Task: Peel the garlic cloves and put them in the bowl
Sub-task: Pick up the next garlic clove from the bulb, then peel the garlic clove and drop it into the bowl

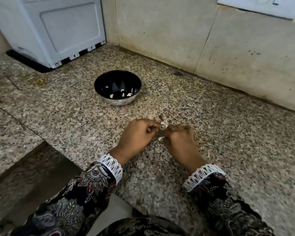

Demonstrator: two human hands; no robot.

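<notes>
A dark bowl point(99, 82) with a shiny metal outside stands on the speckled granite counter point(66, 113), with several peeled white garlic cloves point(124, 94) lying in its bottom. Below the bowl, my left hand point(136, 135) and my right hand point(180, 142) meet fingertip to fingertip just above the counter. A small pale garlic clove point(163, 123) shows between the fingertips, and both hands pinch it. A white scrap of skin point(161, 138) shows under my right thumb. The fingers hide most of the clove.
A white appliance point(58, 29) stands at the back left of the counter. A stained tiled wall point(211, 41) runs along the back and right. The counter's edge drops to a lower floor point(29, 169) at the left front. Bits of garlic skin point(161, 117) lie beyond the hands.
</notes>
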